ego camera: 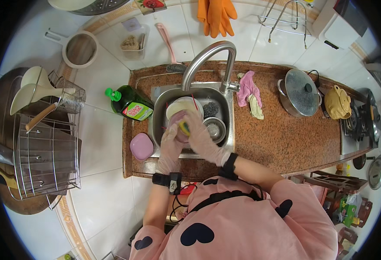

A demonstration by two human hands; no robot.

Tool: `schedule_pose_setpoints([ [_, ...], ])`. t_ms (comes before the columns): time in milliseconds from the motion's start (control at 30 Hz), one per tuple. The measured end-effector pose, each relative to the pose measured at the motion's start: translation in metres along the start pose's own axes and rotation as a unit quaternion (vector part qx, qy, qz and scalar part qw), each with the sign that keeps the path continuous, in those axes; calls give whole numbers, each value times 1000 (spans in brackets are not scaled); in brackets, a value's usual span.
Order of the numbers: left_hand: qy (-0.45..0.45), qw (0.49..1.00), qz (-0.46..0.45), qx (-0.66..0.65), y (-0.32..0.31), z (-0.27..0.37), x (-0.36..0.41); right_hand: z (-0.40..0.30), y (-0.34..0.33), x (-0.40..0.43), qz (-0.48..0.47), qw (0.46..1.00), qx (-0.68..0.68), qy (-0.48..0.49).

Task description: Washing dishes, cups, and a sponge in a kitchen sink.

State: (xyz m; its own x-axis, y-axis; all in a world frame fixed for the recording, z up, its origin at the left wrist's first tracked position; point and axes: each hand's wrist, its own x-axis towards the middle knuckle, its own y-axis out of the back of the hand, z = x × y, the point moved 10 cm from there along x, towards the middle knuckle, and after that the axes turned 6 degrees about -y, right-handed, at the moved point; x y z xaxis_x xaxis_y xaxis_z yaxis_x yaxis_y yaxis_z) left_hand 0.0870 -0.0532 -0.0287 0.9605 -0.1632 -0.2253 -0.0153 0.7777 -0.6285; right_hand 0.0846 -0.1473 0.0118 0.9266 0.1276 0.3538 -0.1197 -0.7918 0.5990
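Both hands wear thin clear gloves over a stainless steel sink (231, 130). My left hand (172, 144) grips the side of a pinkish translucent dish (177, 117). A yellow-green sponge (184, 128) is in my right hand (197, 133), pressed against that dish; the fingers are blurred. Behind the dish lies a pale bowl (185, 103) with red chopsticks or thin sticks (194, 101) beside it. To the right, a steel scouring ball (211, 109) rests above a small metal bowl (214, 130) in the sink. The curved faucet (210, 53) arches over the sink's back; no water stream is visible.
Left of the sink stand a green dish soap bottle (133, 104) and a pink plastic dish (141, 146). Pink and pale cloths (249, 89), a lidded pot (301, 94) and a yellow ceramic pot (337, 103) are on the right counter. A wire rack (47, 156) hangs at left.
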Motion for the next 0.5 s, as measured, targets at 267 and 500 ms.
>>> schedule_pose_setpoints([
  [267, 83, 687, 136, 709, 153, 75, -17, 154, -2, -24, -244, 914, -34, -323],
  [500, -19, 454, 96, 885, 210, 28, -27, 148, -54, -68, -420, 854, -111, -287],
])
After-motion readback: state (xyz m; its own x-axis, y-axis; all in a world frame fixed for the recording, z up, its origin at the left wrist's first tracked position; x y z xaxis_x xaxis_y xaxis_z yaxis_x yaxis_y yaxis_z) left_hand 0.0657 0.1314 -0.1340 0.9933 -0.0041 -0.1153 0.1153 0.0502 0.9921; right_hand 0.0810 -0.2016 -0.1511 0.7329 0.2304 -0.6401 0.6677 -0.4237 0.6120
